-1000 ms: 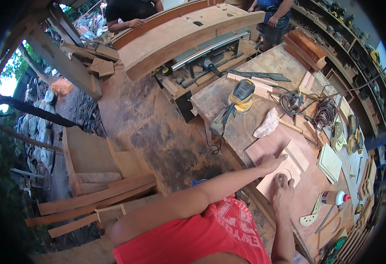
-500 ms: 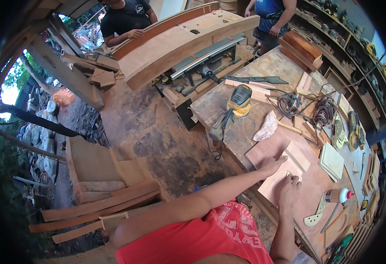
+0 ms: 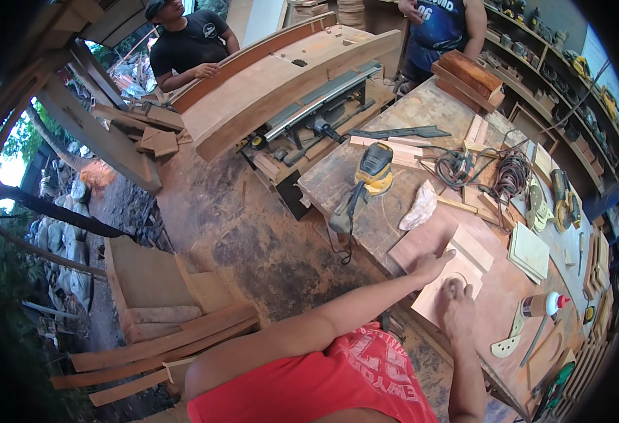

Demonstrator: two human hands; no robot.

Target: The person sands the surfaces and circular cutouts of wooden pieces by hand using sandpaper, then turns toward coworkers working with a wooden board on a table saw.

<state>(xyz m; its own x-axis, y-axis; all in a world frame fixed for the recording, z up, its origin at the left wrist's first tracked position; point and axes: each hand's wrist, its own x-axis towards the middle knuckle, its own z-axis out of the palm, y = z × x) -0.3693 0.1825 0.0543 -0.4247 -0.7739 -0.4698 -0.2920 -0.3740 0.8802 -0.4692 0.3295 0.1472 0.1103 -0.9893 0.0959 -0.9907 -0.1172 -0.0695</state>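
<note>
A pale wooden board with a round cut-out or recess lies on a reddish plywood sheet on the workbench. My left hand grips the board's left edge and holds it against the sheet. My right hand is closed, its curled fingers pressed into the round cut; whatever they may hold is hidden beneath them. A wooden strip runs along the board's far right side. Just beyond the sheet lies a crumpled pale cloth.
A yellow sander stands on the bench's far left corner. Coiled cords, square pale sheets and a red-tipped glue bottle lie to the right. Two people stand at the back near a long curved wooden piece.
My right hand has shifted slightly up and left, its fingers now curled down into the round cut. My left hand stays on the board. The view has tilted slightly.
</note>
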